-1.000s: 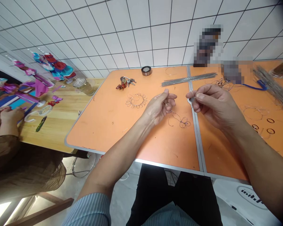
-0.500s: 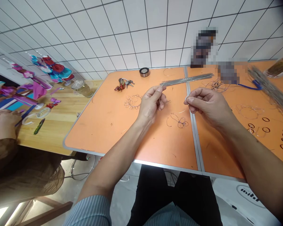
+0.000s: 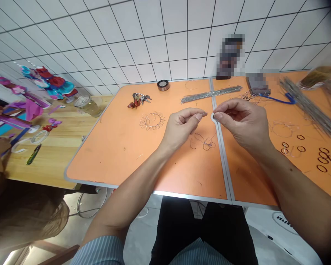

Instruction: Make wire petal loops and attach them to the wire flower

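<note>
Over the middle of an orange bench (image 3: 110,158), a person's two bare forearms reach in from the lower left and lower right and slant toward each other. The left hand (image 3: 183,127) points its fingers to the right; the right hand (image 3: 242,119) points its fingers to the left. Their fingertips face each other across a narrow gap, beside the upper part of the metal seam (image 3: 223,158) dividing the bench. Each hand is closed in a pinch, thumb on the near side against the forefinger; whether fine wire is gripped there cannot be told. Just below the gap, left of the seam, a wire tangle (image 3: 205,143) lies on the bench, its loops bunched toward the right, one loose end curling left; its longer axis runs sideways. Farther left lies a looped wire ring (image 3: 152,127). Beyond the hands, a bundle of straight wires (image 3: 211,94) stretches left to right across the seam, its right end angled slightly away.
</note>
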`<state>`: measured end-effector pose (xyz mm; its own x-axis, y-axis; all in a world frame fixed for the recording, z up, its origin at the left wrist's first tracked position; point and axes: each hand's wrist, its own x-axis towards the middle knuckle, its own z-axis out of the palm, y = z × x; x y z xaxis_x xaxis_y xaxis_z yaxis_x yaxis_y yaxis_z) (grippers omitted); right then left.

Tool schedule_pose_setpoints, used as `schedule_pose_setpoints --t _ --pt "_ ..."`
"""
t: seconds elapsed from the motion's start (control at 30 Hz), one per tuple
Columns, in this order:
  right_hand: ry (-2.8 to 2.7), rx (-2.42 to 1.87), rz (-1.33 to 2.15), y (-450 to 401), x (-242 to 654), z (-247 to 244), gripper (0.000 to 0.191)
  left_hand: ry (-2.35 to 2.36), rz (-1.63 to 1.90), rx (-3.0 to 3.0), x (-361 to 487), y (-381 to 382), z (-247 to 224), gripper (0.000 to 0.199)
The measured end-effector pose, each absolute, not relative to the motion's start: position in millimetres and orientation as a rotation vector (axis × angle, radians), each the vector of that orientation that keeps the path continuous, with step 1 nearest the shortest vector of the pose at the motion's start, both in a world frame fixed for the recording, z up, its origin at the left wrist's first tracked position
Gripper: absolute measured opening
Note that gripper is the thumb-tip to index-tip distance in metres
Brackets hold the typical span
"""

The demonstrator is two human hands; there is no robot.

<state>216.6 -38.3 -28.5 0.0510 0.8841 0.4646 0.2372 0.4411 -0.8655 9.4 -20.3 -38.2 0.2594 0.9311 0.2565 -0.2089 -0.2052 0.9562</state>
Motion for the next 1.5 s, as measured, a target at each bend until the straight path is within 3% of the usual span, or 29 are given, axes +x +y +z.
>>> schedule_pose_setpoints --t 0.17,0.47,0.7,0.93,1.2,1.5 --pt "-1.502 -1.023 0.663 -39.2 217.2 -29.5 0.022 0.709 1.251 1.390 10.4 -23.6 -35.3 0.040" --pt "-1.518 -1.035 0.744 -39.0 212.2 -32.2 0.019 0.720 1.285 1.235 14.0 -25.3 -35.0 0.019" --pt "-1.544 -1.033 0.752 -38.7 208.2 -36.0 0.018 0.749 1.236 1.203 19.3 -29.0 -34.6 0.023" --pt "-1.678 -1.076 0.468 -41.1 208.7 -38.6 0.008 0.806 1.221 1.220 19.8 -29.2 -36.3 0.023" --pt "-1.875 -0.986 0.156 -41.7 207.8 -39.9 0.011 0.927 1.178 1.234 20.5 -29.7 -38.0 0.021" --pt "-1.885 -1.062 0.216 -43.7 206.4 -37.7 0.014 0.944 1.145 1.194 20.3 -28.9 -38.1 0.032"
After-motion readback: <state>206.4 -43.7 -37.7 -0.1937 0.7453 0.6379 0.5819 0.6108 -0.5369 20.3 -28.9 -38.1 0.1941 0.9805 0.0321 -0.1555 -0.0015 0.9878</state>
